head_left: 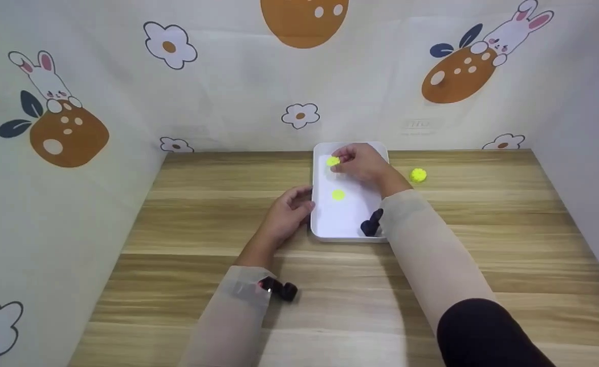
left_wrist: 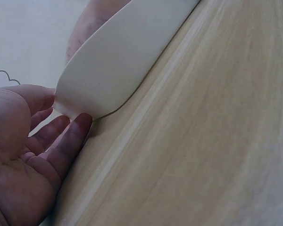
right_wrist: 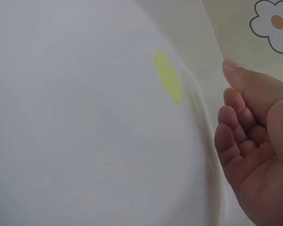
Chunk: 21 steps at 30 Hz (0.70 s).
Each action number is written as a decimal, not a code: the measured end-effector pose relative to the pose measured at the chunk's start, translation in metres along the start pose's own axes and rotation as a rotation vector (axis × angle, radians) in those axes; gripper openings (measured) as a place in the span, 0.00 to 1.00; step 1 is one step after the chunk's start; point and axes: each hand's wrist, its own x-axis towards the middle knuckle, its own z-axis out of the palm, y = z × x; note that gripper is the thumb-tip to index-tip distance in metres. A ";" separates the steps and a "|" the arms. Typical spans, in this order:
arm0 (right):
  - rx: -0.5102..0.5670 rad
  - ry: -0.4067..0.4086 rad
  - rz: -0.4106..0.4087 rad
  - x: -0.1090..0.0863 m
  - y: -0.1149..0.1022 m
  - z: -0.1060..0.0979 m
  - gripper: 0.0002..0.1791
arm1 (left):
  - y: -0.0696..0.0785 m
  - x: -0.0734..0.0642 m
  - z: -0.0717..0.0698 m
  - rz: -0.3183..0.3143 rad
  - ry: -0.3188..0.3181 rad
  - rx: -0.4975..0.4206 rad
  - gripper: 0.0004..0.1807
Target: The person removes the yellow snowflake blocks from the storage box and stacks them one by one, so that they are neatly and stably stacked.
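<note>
A shallow white tray (head_left: 351, 232) lies on the wood-grain table, close to the back wall. Over its far part, my right hand (head_left: 363, 162) pinches a small bright yellow scalloped piece (head_left: 333, 161) between thumb and fingers. In the right wrist view the right hand (right_wrist: 257, 136) hides nearly all of that piece. Another yellow piece (head_left: 337, 194) lies flat in the middle of the tray. My left hand (head_left: 287, 214) is at the tray's left side; in the left wrist view its fingertips (left_wrist: 85, 123) touch the outer wall, low down by the table.
One more yellow piece (head_left: 418, 175) sits on the table (head_left: 472, 214) right of the tray. A small black wrist camera (head_left: 372, 224) on the right sleeve overlaps the tray's near right corner. Behind stands a wall covering (head_left: 238, 92) with rabbits and flowers; side walls flank the table.
</note>
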 end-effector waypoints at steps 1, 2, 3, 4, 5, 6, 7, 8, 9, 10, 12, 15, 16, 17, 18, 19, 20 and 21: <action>0.009 0.013 -0.013 0.000 -0.002 -0.001 0.21 | -0.001 0.000 0.000 0.002 0.001 -0.001 0.27; 0.021 0.028 -0.020 0.000 -0.004 -0.001 0.21 | -0.001 0.000 0.001 0.004 0.002 -0.004 0.27; 0.030 0.042 -0.025 -0.001 -0.006 -0.002 0.21 | -0.002 0.000 0.001 0.005 0.004 -0.006 0.26; 0.039 0.054 -0.031 -0.001 -0.009 -0.004 0.21 | -0.002 0.000 0.002 0.007 0.006 -0.003 0.26; 0.048 0.065 -0.038 -0.002 -0.012 -0.006 0.21 | -0.003 0.000 0.002 0.009 0.007 -0.001 0.26; 0.060 0.073 -0.042 -0.004 -0.016 -0.008 0.21 | -0.003 0.000 0.002 0.011 0.008 -0.002 0.26; 0.070 0.081 -0.039 -0.006 -0.020 -0.011 0.21 | -0.003 0.000 0.003 0.014 0.009 -0.001 0.26; 0.079 0.090 -0.034 -0.008 -0.024 -0.015 0.21 | -0.003 0.000 0.003 0.018 0.010 0.002 0.26; 0.090 0.099 -0.032 -0.011 -0.027 -0.018 0.21 | -0.003 0.000 0.003 0.017 0.013 0.003 0.26; 0.097 0.107 -0.034 -0.014 -0.030 -0.022 0.21 | -0.003 0.000 0.003 0.015 0.017 0.005 0.26; 0.108 0.126 -0.034 -0.021 -0.036 -0.030 0.22 | -0.002 0.000 0.003 0.010 0.023 0.010 0.26; 0.114 0.162 -0.039 -0.035 -0.039 -0.042 0.23 | -0.001 0.000 0.003 0.004 0.023 0.015 0.26; 0.117 0.173 -0.044 -0.040 -0.039 -0.046 0.24 | 0.000 0.000 0.003 0.001 0.023 0.015 0.26; 0.124 0.184 -0.047 -0.045 -0.038 -0.051 0.24 | 0.000 0.000 0.003 0.001 0.021 0.012 0.26; 0.130 0.193 -0.049 -0.050 -0.037 -0.055 0.24 | 0.000 0.000 0.003 0.002 0.020 0.009 0.26; 0.138 0.203 -0.055 -0.055 -0.035 -0.059 0.24 | 0.001 0.000 0.002 0.004 0.020 0.006 0.26; 0.148 0.211 -0.061 -0.059 -0.032 -0.062 0.24 | 0.001 0.000 0.002 0.007 0.021 0.004 0.26; 0.152 0.219 -0.066 -0.063 -0.029 -0.066 0.24 | 0.001 0.000 0.002 0.007 0.020 0.002 0.26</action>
